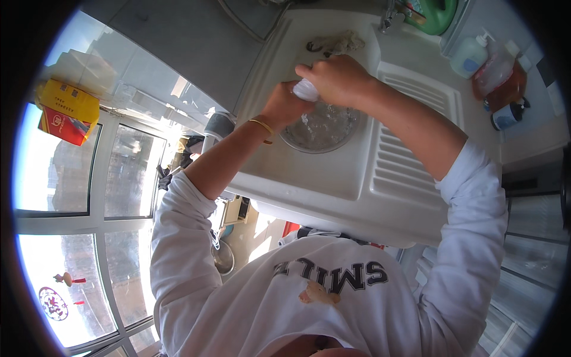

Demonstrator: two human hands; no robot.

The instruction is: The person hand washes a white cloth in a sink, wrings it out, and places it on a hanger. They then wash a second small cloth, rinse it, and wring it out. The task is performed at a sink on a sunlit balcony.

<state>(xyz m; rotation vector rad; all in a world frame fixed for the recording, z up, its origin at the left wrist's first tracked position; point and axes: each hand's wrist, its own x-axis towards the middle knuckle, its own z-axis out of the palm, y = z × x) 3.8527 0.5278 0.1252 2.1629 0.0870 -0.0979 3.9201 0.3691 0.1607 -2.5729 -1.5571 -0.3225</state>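
Observation:
My left hand [287, 105] and my right hand [337, 80] grip a bunched white cloth [306, 90] between them, over the far left part of a round metal basin [308, 147]. Water with splashes and bubbles fills the basin, which stands in a white laundry sink [312, 176]. Beyond my hands, a wet, pale crumpled cloth [341, 43] lies on the sink floor with something dark beside it. Most of the cloth in my hands is hidden by my fingers.
A ribbed washboard [401, 172] is moulded into the sink's right side. Behind it are a metal faucet [390, 20] and a green jug [435, 15]. A pump bottle [468, 58] and a dark bottle [508, 115] stand at the right. Windows and a yellow-red box [69, 109] are at the left.

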